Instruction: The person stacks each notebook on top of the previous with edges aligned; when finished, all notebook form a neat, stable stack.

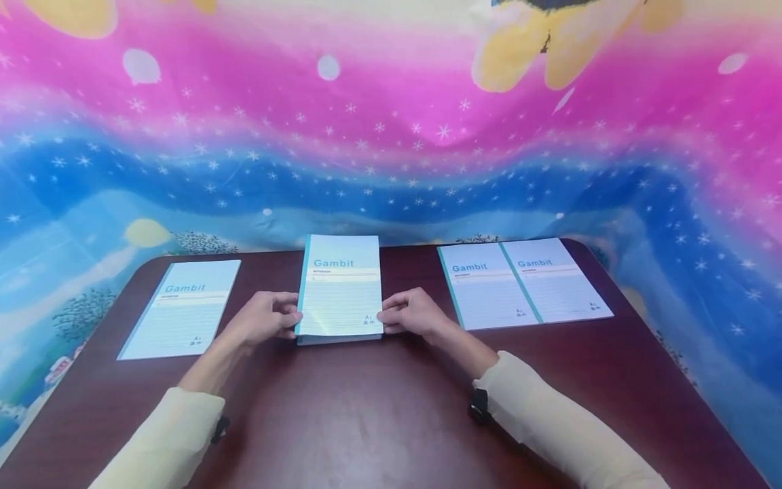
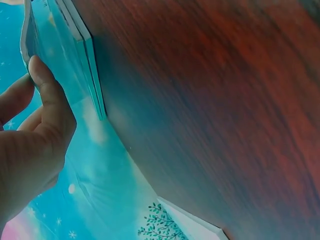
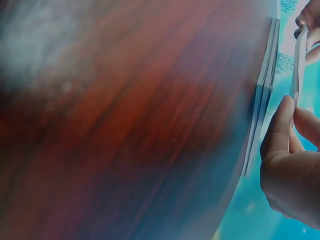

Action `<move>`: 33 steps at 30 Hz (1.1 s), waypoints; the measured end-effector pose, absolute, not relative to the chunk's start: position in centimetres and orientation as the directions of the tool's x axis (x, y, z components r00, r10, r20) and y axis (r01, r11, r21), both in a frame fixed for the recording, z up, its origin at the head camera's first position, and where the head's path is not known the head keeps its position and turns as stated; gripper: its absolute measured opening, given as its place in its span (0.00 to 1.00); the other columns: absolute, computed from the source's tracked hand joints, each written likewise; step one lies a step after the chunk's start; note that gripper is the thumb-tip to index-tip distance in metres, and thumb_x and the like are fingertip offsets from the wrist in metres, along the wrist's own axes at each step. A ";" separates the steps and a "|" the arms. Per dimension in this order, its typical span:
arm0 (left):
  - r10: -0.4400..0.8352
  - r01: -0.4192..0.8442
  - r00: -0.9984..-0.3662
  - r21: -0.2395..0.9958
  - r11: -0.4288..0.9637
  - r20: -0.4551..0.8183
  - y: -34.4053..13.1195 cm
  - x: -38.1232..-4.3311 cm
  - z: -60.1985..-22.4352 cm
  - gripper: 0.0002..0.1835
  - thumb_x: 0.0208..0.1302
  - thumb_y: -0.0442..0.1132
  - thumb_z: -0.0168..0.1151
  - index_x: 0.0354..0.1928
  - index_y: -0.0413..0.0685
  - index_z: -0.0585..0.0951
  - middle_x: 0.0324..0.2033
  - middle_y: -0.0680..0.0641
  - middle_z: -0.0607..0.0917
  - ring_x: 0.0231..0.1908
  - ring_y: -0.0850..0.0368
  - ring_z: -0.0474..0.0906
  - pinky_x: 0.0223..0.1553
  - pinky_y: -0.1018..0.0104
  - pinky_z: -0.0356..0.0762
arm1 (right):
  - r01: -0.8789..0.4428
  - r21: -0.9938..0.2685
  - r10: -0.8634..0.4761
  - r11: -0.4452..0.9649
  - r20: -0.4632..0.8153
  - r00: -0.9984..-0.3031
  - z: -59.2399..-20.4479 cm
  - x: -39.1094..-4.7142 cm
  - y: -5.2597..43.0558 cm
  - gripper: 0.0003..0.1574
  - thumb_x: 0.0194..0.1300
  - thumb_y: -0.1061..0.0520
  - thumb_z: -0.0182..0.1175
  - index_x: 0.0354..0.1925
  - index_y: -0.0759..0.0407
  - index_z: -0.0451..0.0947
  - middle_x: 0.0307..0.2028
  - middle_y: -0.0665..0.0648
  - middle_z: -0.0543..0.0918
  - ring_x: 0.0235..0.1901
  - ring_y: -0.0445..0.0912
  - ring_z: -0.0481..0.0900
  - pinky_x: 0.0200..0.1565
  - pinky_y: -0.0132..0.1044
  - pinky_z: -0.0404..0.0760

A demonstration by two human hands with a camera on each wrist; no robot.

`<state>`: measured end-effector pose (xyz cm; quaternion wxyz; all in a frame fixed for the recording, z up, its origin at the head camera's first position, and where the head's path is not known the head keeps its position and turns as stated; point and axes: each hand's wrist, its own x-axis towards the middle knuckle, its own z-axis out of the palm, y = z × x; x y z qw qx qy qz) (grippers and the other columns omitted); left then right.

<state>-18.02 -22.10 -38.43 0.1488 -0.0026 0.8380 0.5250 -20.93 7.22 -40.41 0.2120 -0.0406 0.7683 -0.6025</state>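
A white notebook [image 1: 339, 299] with a teal spine and "Gambit" on its cover is held between both hands at mid-table. My left hand [image 1: 263, 318] pinches its left edge between thumb and fingers. On the opposite edge, my right hand [image 1: 418, 314] pinches it the same way. Both wrist views show this notebook raised, with a gap below it. Under it lies a small stack of notebooks [image 3: 262, 90], its edges visible in the left wrist view too. From above, the held notebook hides most of that stack.
One notebook [image 1: 183, 309] lies flat on the left of the dark wooden table [image 1: 354, 421]. At the right, two notebooks, a nearer-to-centre one [image 1: 485, 292] and an outer one [image 1: 559, 285], lie side by side. A patterned cloth [image 1: 391, 163] hangs behind the table.
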 end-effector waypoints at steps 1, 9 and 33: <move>0.149 -0.159 -0.956 0.874 0.459 -0.252 -22.0 -18.0 -38.4 0.29 0.71 0.27 0.59 0.70 0.23 0.65 0.47 0.33 0.81 0.37 0.53 0.83 0.38 0.59 0.87 | 0.189 -0.943 -0.318 0.275 -0.275 -0.908 -40.4 -20.9 7.2 0.16 0.64 0.67 0.68 0.50 0.72 0.83 0.39 0.63 0.88 0.32 0.47 0.87 0.41 0.41 0.88; 0.151 -0.140 -0.956 0.840 0.524 -0.253 -22.1 -18.0 -38.9 0.28 0.71 0.27 0.57 0.69 0.21 0.64 0.44 0.34 0.82 0.39 0.51 0.82 0.39 0.60 0.87 | 0.139 -0.934 -0.334 0.330 -0.253 -0.908 -40.8 -20.9 6.7 0.15 0.65 0.66 0.67 0.49 0.72 0.84 0.41 0.64 0.87 0.33 0.48 0.88 0.39 0.41 0.88; 0.165 -0.117 -0.954 0.818 0.563 -0.251 -22.0 -18.4 -40.5 0.26 0.71 0.26 0.56 0.67 0.19 0.65 0.42 0.36 0.80 0.39 0.51 0.83 0.39 0.59 0.87 | 0.104 -0.905 -0.283 0.413 -0.236 -0.930 -41.0 -21.1 6.4 0.24 0.64 0.63 0.69 0.56 0.73 0.80 0.38 0.60 0.88 0.30 0.49 0.88 0.37 0.40 0.88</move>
